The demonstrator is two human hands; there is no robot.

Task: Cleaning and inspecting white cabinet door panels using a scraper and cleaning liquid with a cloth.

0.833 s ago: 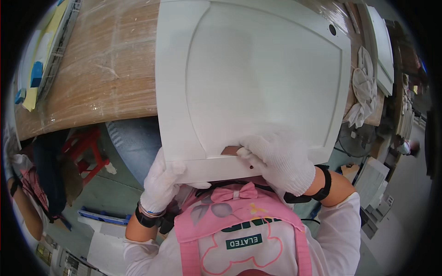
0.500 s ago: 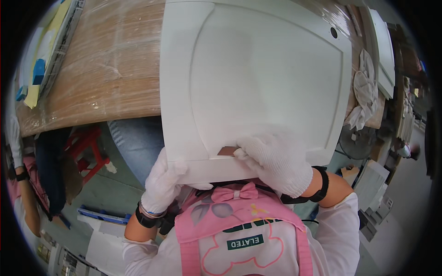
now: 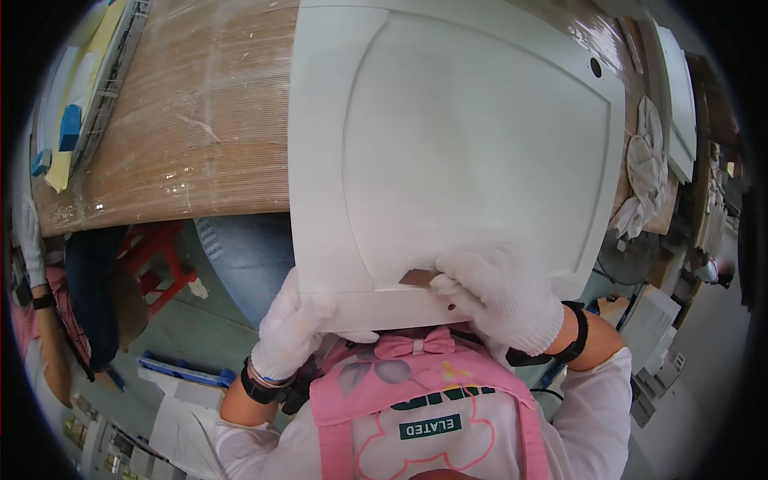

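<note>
Right hand (image 3: 500, 292) has slid a touch rightward along the white panel (image 3: 472, 144), baring a small dark hole (image 3: 451, 307)

Since half a second ago the panel has also drifted lower and further right in my view, and so has the cloth, so part of that is the camera moving. Through the head camera I see the panel lying recessed side up on the film-wrapped table (image 3: 200, 120), its near end jutting out past the table's near edge toward the wearer. A round dark opening (image 3: 596, 67) sits at the panel's far right corner.

From my end, the right hand, in a white knitted glove, pinches a flat brown piece (image 3: 418, 278) between thumb and fingers, where the recess meets the panel's near rail. The left hand (image 3: 290, 324), gloved alike, is clasped around the panel's near left corner, fingers on top, thumb sticking out below the edge.

By the table's near right corner I make out a crumpled pale cloth (image 3: 646, 172), with a fan (image 3: 624, 260) below it. Along the table's left edge are a yellow sheet (image 3: 60, 172) and a blue block (image 3: 70, 128). Under the near edge, toward the left corner, stands a red stool (image 3: 160, 272). Beyond that corner, a co-worker's gloved hand (image 3: 30, 228) shows at the rim; I cannot tell what it holds.
</note>
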